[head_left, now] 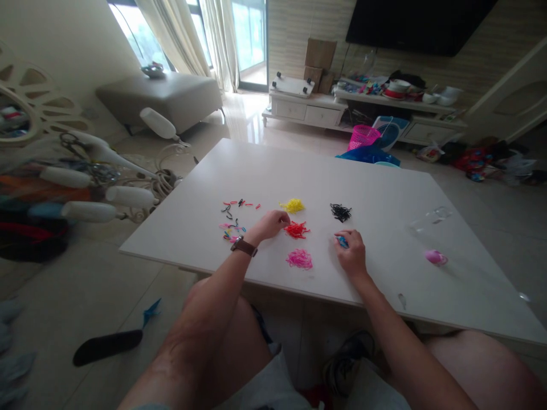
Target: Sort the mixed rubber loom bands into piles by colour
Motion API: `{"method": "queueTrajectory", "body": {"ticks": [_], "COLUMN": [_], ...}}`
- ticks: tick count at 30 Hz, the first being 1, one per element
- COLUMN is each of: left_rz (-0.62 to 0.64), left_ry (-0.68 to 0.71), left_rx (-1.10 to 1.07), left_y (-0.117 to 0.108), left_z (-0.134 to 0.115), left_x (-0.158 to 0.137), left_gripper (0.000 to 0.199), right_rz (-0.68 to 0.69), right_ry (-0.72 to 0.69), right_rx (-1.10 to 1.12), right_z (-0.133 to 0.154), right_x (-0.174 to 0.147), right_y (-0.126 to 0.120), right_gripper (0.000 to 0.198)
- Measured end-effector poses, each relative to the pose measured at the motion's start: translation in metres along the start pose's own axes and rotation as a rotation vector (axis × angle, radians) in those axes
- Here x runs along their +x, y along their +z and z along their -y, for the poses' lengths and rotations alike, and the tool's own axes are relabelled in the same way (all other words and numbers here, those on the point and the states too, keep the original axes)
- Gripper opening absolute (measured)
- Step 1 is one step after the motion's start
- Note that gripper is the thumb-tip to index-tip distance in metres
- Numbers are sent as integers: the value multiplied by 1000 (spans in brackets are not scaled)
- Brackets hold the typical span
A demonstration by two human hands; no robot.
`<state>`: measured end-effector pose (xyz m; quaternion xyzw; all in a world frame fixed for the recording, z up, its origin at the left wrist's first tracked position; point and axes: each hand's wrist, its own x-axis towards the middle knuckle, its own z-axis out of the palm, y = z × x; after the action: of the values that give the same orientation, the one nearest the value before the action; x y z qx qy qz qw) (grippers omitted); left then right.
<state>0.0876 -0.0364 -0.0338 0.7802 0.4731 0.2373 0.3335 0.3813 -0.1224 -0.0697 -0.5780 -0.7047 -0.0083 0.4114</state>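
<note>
Small elastic bands lie in piles by colour on the white table (265,168). My left hand (270,223), with a brown-strapped watch (244,246) at the wrist, is at the left edge of the red pile (298,230). Its fingers are pinched together, and what they hold is too small to make out. Blue bands (342,241) show under the curled fingers of my right hand (354,254), which closes round them. The yellow pile (293,205) lies beyond the red one, the pink pile (299,259) nearer me. A black pile (341,212) lies beyond my right hand.
Mixed loose bands (233,230) are scattered left of my left hand. On the table's right are a pink egg-shaped object (435,258) and a clear container (439,214). A white lamp-like fixture (128,196) stands beside the left edge; a pink basket (363,138) is beyond the far edge.
</note>
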Motion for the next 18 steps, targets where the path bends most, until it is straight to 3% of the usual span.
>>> {"method": "queueTrajectory", "body": {"ticks": [2, 4, 9, 10, 14, 18], "left_rz": [34, -30, -498, -539, -499, -515], "left_ry": [33, 26, -228, -266, -375, -382], "left_rx": [-35, -35, 243, 311, 369, 328], "left_y": [7, 6, -16, -19, -25, -25], "left_z": [-7, -7, 27, 36, 65, 70], "left_x": [3, 6, 7, 7, 5, 8], "left_gripper": [18, 19, 16, 21, 15, 22], "right_rz": [11, 28, 53, 53, 48, 40], "right_ry": [-14, -42, -95, -97, -96, -93], "right_rx": [-8, -30, -89, -95, -97, -94], "right_z": [-1, -1, 0, 1, 0, 0], "right_x": [-2, -3, -4, -5, -4, -4], "right_y": [1, 2, 1, 1, 1, 0], "right_gripper": [10, 11, 13, 13, 13, 13]}}
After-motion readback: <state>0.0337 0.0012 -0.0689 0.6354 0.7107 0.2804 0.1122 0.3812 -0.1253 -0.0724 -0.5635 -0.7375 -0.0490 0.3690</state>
